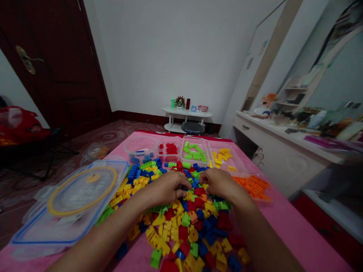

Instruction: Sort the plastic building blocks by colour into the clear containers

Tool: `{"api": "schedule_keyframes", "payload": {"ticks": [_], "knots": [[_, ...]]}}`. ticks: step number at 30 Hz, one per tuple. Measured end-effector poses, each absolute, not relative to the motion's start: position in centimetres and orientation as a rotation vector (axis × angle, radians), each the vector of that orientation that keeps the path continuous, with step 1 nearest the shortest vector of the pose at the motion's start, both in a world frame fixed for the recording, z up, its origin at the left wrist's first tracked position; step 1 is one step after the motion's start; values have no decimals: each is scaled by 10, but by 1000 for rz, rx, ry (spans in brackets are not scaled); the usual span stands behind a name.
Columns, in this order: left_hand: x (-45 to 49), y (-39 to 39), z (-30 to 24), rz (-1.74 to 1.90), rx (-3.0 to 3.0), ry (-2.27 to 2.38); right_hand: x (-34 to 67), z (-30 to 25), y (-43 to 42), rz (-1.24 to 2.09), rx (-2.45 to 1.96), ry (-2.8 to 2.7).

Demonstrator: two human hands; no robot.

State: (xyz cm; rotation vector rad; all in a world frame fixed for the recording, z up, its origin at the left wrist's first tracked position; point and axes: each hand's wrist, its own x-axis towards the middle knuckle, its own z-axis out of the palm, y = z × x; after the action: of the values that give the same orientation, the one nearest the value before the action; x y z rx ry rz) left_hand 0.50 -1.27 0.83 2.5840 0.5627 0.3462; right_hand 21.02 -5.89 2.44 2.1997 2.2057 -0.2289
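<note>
A big heap of mixed plastic bricks (pixel 187 223) in red, blue, yellow and green covers the pink table (pixel 286 226). My left hand (pixel 167 187) rests on the heap's far part, fingers curled down into the bricks. My right hand (pixel 218 183) lies close beside it, fingers also bent into the pile. Whatever they pinch is hidden among the bricks. Behind the heap stand clear tubs: blue bricks (pixel 141 149), red bricks (pixel 171 148), green bricks (pixel 195 151) and yellow bricks (pixel 222 155). An orange pile (pixel 252 186) lies at the right.
A clear box lid with a blue rim and yellow ring (pixel 76 200) lies at the table's left. A white dresser (pixel 283 147) stands on the right. A small white side table (pixel 185 117) and a dark door (pixel 56 64) are behind.
</note>
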Motion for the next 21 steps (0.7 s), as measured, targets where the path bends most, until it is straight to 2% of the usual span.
{"api": "schedule_keyframes", "payload": {"ticks": [6,9,13,17,21], "knots": [[15,-22,-7,269,2689,639,203,18,-57,-120,2186,2151],[15,-17,-8,386,2531,730,207,25,-58,-167,2256,2181],[15,-8,-7,680,2058,783,208,35,-60,-433,2274,2537],[19,-5,-8,689,1685,691,194,34,-62,-926,2121,2800],[22,-7,-10,669,1587,656,183,31,-63,-867,2102,2868]]}}
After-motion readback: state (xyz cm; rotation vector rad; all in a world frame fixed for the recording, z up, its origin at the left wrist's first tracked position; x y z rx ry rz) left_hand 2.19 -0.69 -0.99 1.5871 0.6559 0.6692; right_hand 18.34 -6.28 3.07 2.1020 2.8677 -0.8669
